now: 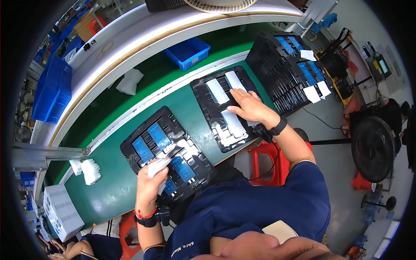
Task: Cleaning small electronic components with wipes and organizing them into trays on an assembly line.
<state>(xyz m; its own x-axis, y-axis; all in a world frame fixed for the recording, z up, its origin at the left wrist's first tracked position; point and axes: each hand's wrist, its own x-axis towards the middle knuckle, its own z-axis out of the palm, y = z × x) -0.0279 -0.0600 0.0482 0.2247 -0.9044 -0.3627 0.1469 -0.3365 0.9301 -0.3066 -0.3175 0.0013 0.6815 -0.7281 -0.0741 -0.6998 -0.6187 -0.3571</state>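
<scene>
My left hand (149, 184) is closed on a small wad of thin white sheets (158, 167), held over the near left part of a black moulded tray (177, 129). Flat blue packs (159, 137), which look like batteries, lie in that tray's slots. To the right, a second black tray (206, 113) carries white sheets (217, 91) laid over its slots. My right hand (251, 106) is stretched flat above this tray, fingers extended near the far right white sheet (234, 81). Beneath the palm, the slot is partly hidden. Another white sheet (234, 125) lies nearer me.
A tall stack of black trays (275, 76) stands at the right. A blue bin (188, 54) sits at the back, with a white shelf (173, 32) above. White stacks (63, 212) lie at the left end. Red stools (277, 162) and a co-worker's arm (76, 250) are close by.
</scene>
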